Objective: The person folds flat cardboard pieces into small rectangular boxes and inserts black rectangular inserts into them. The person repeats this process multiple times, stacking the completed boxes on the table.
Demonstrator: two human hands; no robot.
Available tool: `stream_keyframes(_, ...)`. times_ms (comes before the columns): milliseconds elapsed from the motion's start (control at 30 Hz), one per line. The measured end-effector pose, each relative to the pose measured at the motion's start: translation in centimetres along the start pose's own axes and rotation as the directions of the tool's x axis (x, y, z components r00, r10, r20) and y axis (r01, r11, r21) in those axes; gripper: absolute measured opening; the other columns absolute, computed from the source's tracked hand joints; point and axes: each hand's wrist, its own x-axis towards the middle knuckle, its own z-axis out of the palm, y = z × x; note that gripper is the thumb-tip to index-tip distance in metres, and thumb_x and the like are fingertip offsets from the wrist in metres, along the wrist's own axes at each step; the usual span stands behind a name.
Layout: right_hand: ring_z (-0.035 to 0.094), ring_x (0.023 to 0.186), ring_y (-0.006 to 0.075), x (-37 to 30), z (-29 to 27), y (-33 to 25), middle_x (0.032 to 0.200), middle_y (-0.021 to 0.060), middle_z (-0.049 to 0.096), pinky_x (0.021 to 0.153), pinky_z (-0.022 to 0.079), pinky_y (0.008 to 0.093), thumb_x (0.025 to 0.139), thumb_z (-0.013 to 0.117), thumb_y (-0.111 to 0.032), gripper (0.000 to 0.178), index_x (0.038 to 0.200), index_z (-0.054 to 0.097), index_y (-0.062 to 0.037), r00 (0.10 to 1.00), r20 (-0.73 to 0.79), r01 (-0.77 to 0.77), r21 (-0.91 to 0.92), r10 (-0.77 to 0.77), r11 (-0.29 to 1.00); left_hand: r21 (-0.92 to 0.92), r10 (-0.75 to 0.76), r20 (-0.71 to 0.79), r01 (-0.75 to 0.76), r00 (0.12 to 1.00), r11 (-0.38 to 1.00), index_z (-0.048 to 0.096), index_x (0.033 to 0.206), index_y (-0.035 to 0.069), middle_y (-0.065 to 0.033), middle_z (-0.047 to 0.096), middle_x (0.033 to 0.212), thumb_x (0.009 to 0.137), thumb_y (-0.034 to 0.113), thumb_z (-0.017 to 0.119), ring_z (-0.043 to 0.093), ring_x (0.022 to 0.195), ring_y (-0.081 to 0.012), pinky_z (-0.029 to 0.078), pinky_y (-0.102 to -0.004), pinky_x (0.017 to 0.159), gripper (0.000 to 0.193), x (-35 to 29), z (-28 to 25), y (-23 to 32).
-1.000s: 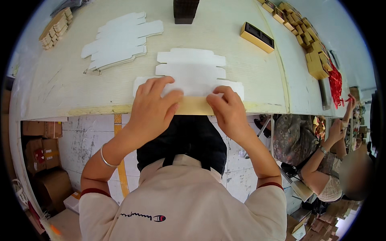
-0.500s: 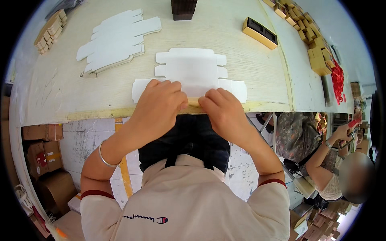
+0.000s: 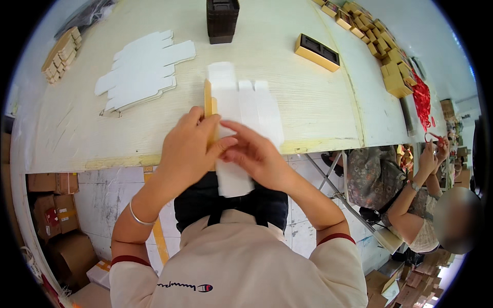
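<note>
A flat box blank (image 3: 257, 105), white on the upturned side, lies across the table's near edge, one white flap hanging over my lap. A gold strip along its left side is folded up. My left hand (image 3: 190, 141) is closed around this folded gold edge, thumb toward the white face. Just to the right, my right hand (image 3: 254, 154) is over the blank with fingers apart, slightly blurred, its fingertips close to the left thumb. The part of the blank beneath both hands is hidden.
A stack of white box blanks (image 3: 136, 69) lies to the left, beyond it folded gold pieces (image 3: 61, 54). Dark trays (image 3: 222, 23) stand at the back, a gold box with a black insert (image 3: 317, 51) to the right. Gold boxes (image 3: 395, 77) and red ribbon (image 3: 422, 102) lie near a co-worker (image 3: 416, 215).
The blank has been turned about a quarter, bringing its gold folded edge to the left. My right hand has come off the edge and moved left beside my left hand.
</note>
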Motion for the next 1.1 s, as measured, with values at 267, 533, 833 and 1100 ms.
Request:
stream_keyframes(267, 0.049, 0.119, 0.0375, -4.4, -7.4, -2.3, 0.134, 0.0183, 0.047, 0.097, 0.042, 0.0441, 0.074, 0.071, -0.011, 0.052, 0.123, 0.056, -0.0050, 0.918, 0.328, 0.378, -0.896, -0.224, 0.234, -0.040, 0.199, 0.197, -0.195, 0.960, 0.980, 0.056, 0.112, 0.006, -0.0119, 0.060, 0.103, 0.080, -0.004, 0.053, 0.059, 0.091, -0.0311, 0.047, -0.0376, 0.078, 0.034, 3.7, -0.9, -2.6)
stream_keyframes(533, 0.053, 0.079, 0.0278, -3.4, -6.0, -0.4, 0.090, 0.0101, 0.057, 0.075, 0.043, 0.0368, 0.075, 0.071, -0.017, 0.021, 0.089, 0.064, -0.0021, 0.863, 0.315, 0.433, -0.865, -0.395, 0.255, 0.000, 0.333, 0.293, -0.348, 0.896, 0.938, 0.058, 0.103, 0.008, -0.0079, 0.062, 0.098, 0.081, -0.004, 0.051, 0.058, 0.090, -0.0292, 0.048, -0.0372, 0.076, 0.026, 6.8, 0.3, -2.1)
stream_keyframes(833, 0.054, 0.092, 0.0287, -0.1, -3.9, 0.3, 0.103, 0.0135, 0.054, 0.077, 0.043, 0.0385, 0.075, 0.071, -0.017, 0.026, 0.095, 0.062, -0.0037, 0.850, 0.150, 0.264, -0.951, -0.504, 0.162, 0.022, 0.337, 0.290, -0.358, 0.896, 0.933, 0.062, 0.084, 0.006, -0.0049, 0.060, 0.090, 0.079, -0.002, 0.054, 0.058, 0.086, -0.0259, 0.048, -0.0351, 0.073, 0.013, 6.0, 0.0, -2.7)
stream_keyframes(1100, 0.053, 0.091, 0.0261, -1.6, -3.3, 1.6, 0.099, 0.0098, 0.054, 0.077, 0.043, 0.0364, 0.073, 0.068, -0.011, 0.024, 0.094, 0.062, -0.0016, 0.789, 0.326, 0.479, -0.857, -0.522, 0.190, -0.019, 0.239, 0.258, -0.242, 0.936, 0.970, 0.062, 0.081, 0.002, -0.0060, 0.061, 0.099, 0.078, 0.004, 0.061, 0.056, 0.090, -0.0266, 0.048, -0.0352, 0.076, 0.003, 4.3, -0.1, -1.4)
